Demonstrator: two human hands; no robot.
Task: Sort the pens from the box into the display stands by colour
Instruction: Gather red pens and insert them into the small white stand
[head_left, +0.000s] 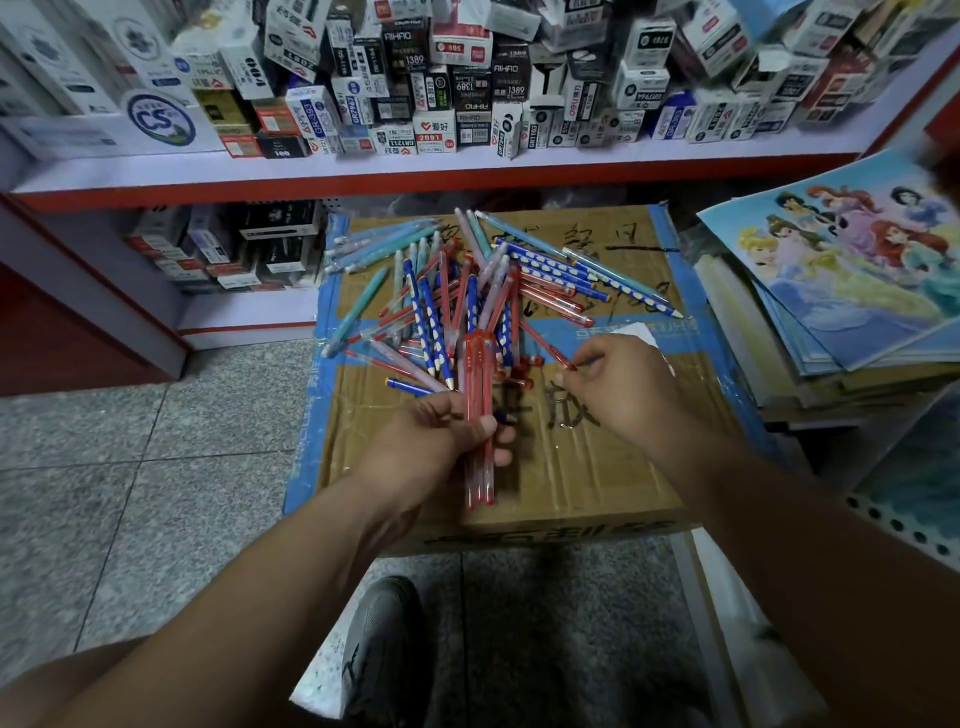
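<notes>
Stationery shop aisle, speckled grey tile floor (130, 467) underfoot. White shelf (467, 166) with a red front edge across the top, crammed with small pen cartons (441, 83); more dark cartons on a lower shelf at left. Sealed cardboard box (597, 467) on the floor, blue tape along its edges, black handwriting on its top. Loose pile of pens (467, 291) spread over the box's far half: red, blue with white dots, teal, pale blue, pink. Stack of cartoon-princess books (841, 280) just to the right. Grey shoe (384, 644) on the floor below the box. Left hand (441, 441), grip closed round a bundle of red pens (480, 415), bundle pointing away from the body. Right hand (623, 389), fingertips pinching the end of a single red pen (550, 351) at the pile's near edge.
</notes>
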